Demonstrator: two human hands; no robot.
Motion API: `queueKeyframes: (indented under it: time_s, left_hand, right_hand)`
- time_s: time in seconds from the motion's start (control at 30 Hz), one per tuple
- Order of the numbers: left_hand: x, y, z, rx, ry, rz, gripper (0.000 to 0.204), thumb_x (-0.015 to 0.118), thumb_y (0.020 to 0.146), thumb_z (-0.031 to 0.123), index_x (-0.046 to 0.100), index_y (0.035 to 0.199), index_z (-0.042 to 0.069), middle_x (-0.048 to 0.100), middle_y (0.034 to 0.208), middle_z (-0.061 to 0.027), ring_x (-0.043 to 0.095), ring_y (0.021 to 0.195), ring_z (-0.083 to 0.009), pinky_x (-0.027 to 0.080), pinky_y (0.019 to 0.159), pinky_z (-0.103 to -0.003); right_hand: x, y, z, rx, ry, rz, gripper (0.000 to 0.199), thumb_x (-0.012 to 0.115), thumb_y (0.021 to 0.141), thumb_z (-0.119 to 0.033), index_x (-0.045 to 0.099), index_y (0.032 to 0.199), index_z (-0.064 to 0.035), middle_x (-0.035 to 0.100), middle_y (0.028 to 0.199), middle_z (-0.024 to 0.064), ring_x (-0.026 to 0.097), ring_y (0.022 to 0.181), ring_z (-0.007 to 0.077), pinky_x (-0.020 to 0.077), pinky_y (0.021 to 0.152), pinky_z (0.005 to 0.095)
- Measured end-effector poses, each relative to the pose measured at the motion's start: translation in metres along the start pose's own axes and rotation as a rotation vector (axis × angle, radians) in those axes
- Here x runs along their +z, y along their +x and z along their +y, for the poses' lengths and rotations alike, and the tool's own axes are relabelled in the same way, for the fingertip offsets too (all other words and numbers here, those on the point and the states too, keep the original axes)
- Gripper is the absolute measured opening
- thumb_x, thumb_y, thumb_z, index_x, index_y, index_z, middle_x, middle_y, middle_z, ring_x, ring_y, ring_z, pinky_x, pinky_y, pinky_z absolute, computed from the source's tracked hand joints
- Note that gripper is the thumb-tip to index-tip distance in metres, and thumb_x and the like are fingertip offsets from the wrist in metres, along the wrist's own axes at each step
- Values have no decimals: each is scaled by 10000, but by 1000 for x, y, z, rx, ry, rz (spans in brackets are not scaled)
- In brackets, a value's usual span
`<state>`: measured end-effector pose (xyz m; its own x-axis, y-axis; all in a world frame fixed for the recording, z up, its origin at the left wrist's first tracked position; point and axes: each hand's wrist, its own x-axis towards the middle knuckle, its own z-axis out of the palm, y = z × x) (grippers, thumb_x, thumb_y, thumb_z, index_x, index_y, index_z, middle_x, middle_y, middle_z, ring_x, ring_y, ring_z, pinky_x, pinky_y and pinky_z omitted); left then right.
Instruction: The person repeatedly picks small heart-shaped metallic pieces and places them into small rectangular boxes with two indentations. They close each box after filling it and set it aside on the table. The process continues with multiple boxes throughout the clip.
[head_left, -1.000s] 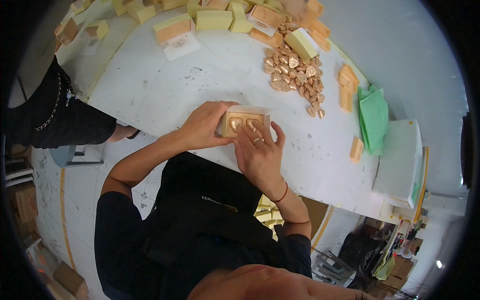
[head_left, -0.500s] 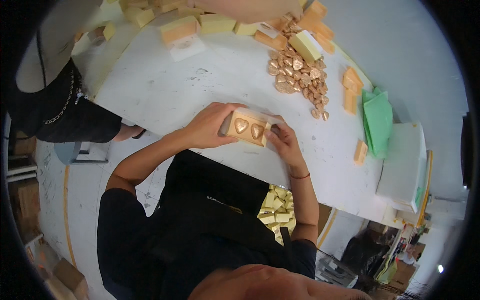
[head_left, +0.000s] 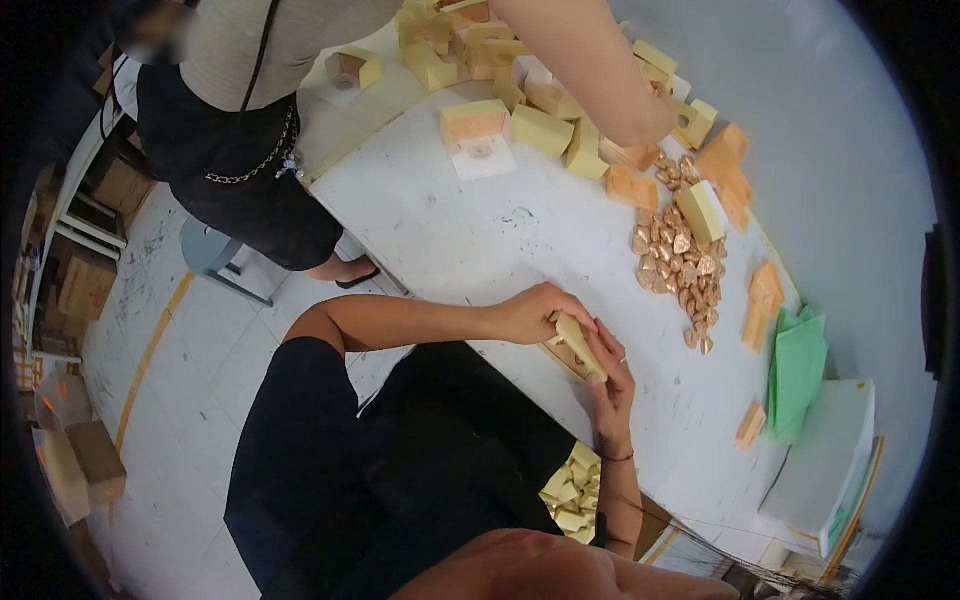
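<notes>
Over the table's near edge I hold a small pale yellow box (head_left: 580, 347) in both hands. My left hand (head_left: 546, 310) grips its left end, fingers bent over the top. My right hand (head_left: 613, 378) wraps the right side, thumb at the near corner and fingers along the far side. The yellow lid flap stands tilted over the peach-coloured inside, which shows only as a narrow strip. The contents are mostly hidden now. Farther right on the table lies a pile of copper-coloured foil-wrapped hearts (head_left: 682, 262).
A yellow box (head_left: 703, 212) lies on the hearts. Peach trays (head_left: 764, 300), green sheets (head_left: 797, 370) and a white box (head_left: 822, 460) line the right side. Several yellow boxes (head_left: 541, 130) stand far off, where a co-worker's arm (head_left: 590, 60) reaches. Below the edge sit more yellow boxes (head_left: 573, 492).
The box has turned and come nearer my body; its lid flap now covers most of the two hearts seen before. My view has shifted left, and the co-worker's arm shows more.
</notes>
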<state>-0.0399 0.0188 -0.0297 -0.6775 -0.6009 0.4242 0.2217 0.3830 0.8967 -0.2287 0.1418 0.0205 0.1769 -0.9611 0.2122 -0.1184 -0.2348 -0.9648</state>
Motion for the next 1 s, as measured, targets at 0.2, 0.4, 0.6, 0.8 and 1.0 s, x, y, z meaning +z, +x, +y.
queueKeyframes:
  time_s: [0.2, 0.4, 0.6, 0.8, 1.0]
  left_hand:
    - [-4, -1, 5, -109, 11, -111, 479, 650, 787, -108, 695, 1222, 88, 697, 1213, -112, 639, 1160, -275, 486, 993, -357]
    - [-17, -26, 27, 72, 213, -73, 425, 613, 790, -58, 709, 1181, 82, 670, 1268, -85, 564, 1286, -318, 453, 1073, -391]
    - [-22, -37, 31, 305, 463, -67, 191, 729, 794, 52, 747, 978, 98, 672, 1254, -73, 556, 1295, -329, 496, 1027, -431]
    - [-9, -41, 17, 392, 571, 5, 62, 755, 840, 131, 740, 900, 131, 709, 1158, -21, 617, 1228, -262, 554, 906, -379]
    - [-8, -38, 22, 458, 698, 114, 108, 746, 816, 105, 748, 924, 101, 741, 1039, -44, 711, 985, -194, 574, 725, -321]
  right_hand:
    - [13, -6, -4, 80, 72, 89, 435, 634, 890, 25, 632, 1321, -37, 424, 1489, 147, 392, 1415, 287, 359, 1155, 419]
    - [0, -12, 17, -118, -474, 119, 444, 637, 883, 37, 664, 1302, -107, 495, 1458, 132, 432, 1372, 332, 396, 1127, 448]
    - [1, -14, 0, -157, -826, 64, 391, 631, 905, -30, 671, 1289, -94, 522, 1444, 137, 438, 1344, 383, 397, 1109, 461]
    - [3, -16, -13, -252, -958, 46, 318, 660, 870, 11, 717, 1176, -57, 602, 1331, 131, 551, 1218, 358, 482, 1016, 427]
    - [7, -21, -4, -377, -935, 213, 198, 757, 777, 97, 742, 928, -30, 722, 1032, 101, 668, 981, 290, 567, 823, 339]
